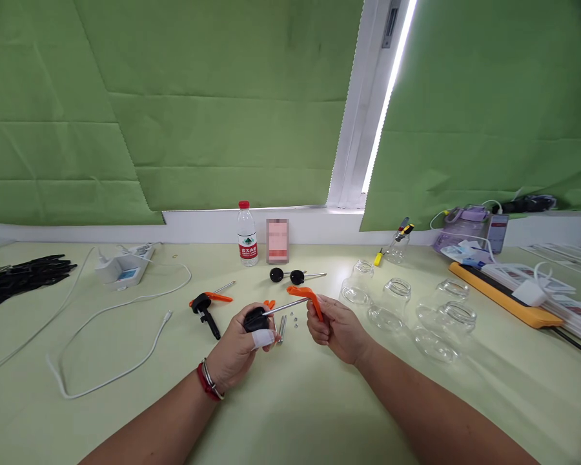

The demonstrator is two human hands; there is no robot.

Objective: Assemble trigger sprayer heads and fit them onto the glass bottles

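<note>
My left hand [232, 355], with white tape round its thumb, is closed round a black round pump head [255, 319]. A thin metal rod [286, 306] sticks out of the head towards the right. My right hand [337, 328] pinches a bent orange trigger lever [314, 299], which touches the rod's far end; whether the rod passes through it I cannot tell. Beyond my hands lie two more black heads [297, 277] with rods. Another orange lever [270, 303], metal tubes [282, 329] and several small nuts [295, 320] lie close to my fingers.
To the left are a black nozzle piece with an orange lever [204, 305], a white cable [121, 382], a power strip [138, 268] and black strips [26, 274]. A water bottle [247, 236] stands behind. Several glass jars [390, 307] and an orange-edged case [503, 294] are at right.
</note>
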